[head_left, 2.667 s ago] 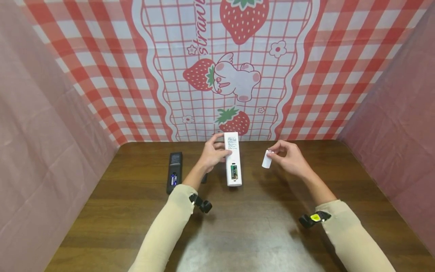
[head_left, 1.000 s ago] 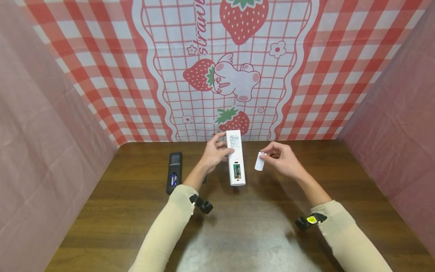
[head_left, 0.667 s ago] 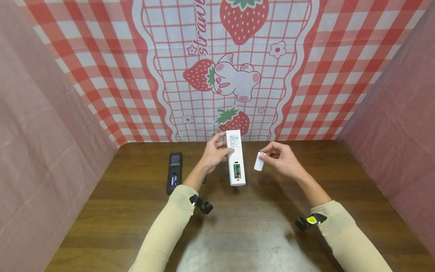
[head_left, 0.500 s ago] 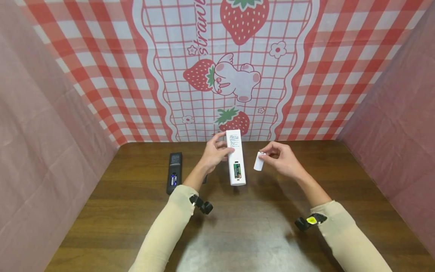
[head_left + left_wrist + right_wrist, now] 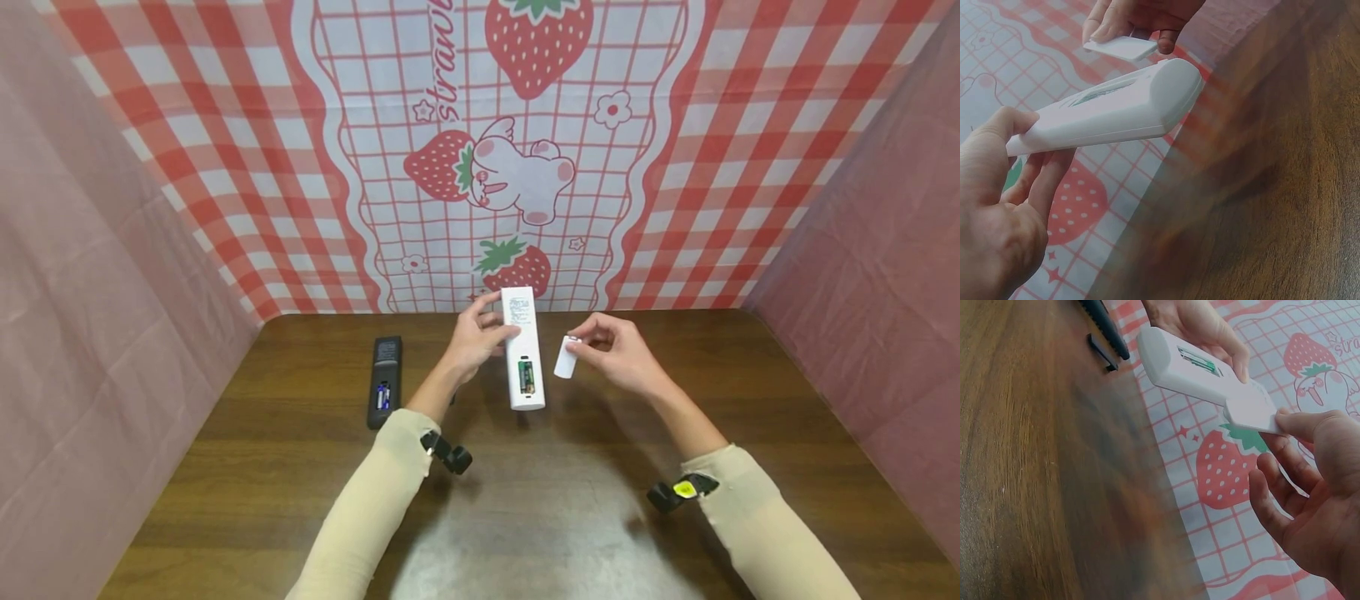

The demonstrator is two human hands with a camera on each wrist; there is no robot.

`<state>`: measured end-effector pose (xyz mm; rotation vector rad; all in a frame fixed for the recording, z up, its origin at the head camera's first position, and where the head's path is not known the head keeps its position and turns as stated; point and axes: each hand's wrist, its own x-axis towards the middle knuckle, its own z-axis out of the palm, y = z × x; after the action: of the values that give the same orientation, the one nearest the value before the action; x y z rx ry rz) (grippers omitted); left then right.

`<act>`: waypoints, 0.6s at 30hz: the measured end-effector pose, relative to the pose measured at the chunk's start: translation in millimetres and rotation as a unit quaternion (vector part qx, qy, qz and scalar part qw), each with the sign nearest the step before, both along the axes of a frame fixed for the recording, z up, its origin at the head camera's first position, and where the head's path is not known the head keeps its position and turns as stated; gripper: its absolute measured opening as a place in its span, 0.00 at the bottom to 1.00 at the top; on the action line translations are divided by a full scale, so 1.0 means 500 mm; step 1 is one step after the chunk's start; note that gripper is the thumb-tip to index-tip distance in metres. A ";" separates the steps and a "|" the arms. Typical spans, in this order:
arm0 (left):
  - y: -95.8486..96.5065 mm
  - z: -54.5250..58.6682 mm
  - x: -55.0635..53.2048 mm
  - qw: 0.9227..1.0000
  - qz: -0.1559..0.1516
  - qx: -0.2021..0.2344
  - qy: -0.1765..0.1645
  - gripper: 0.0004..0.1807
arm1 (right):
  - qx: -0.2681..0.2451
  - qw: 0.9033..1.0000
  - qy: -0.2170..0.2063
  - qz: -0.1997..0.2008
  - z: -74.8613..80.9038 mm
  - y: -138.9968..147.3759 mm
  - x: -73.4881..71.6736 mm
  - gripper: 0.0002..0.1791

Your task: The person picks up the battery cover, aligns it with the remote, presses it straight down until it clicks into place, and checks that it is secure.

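Observation:
My left hand [image 5: 475, 342] holds a white remote control [image 5: 522, 337] up off the table, its back turned toward me. In its uncovered compartment lie green batteries [image 5: 527, 377]. To the right of it, my right hand [image 5: 621, 350] pinches a small white battery cover [image 5: 566, 357] by its upper end. A gap separates cover and remote in the head view. In the left wrist view the cover [image 5: 1124, 48] is just beyond the remote [image 5: 1110, 106]. The right wrist view has the cover [image 5: 1252, 412] overlapping the remote's outline.
A black remote [image 5: 385, 383] with blue batteries showing lies on the wooden table [image 5: 525, 517] at left. Near it is a small black cover [image 5: 1102, 353], mostly hidden by the left wrist in the head view. A strawberry-printed cloth [image 5: 615, 200] hangs behind.
My right hand has brought the battery cover leftward, closer to the white remote. The left hand has shifted the remote slightly right. Both holds stay the same.

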<state>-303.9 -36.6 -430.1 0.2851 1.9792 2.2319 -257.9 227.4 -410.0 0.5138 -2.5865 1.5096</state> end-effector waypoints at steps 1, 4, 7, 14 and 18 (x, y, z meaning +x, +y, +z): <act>0.001 0.000 0.001 1.000 0.001 0.000 0.000 0.45 | -0.002 1.000 -0.002 0.000 0.001 -0.001 0.001 0.09; 0.002 0.001 0.002 1.000 0.003 0.003 0.000 0.45 | -0.008 1.000 -0.007 0.004 0.004 -0.003 0.005 0.09; 0.004 0.001 0.003 1.000 0.004 0.004 -0.001 0.45 | -0.014 1.000 -0.010 0.008 0.005 -0.007 0.007 0.09; 0.008 0.002 0.003 1.000 0.003 0.002 -0.001 0.45 | -0.025 0.999 -0.009 0.022 0.001 -0.015 0.006 0.09; 0.010 0.000 0.002 1.000 0.002 0.001 0.002 0.45 | -0.026 0.999 -0.011 0.028 0.001 -0.017 0.005 0.09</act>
<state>-302.9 -31.4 -430.1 0.2861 1.9825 2.2378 -255.4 219.1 -409.6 0.5719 -2.5634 1.6034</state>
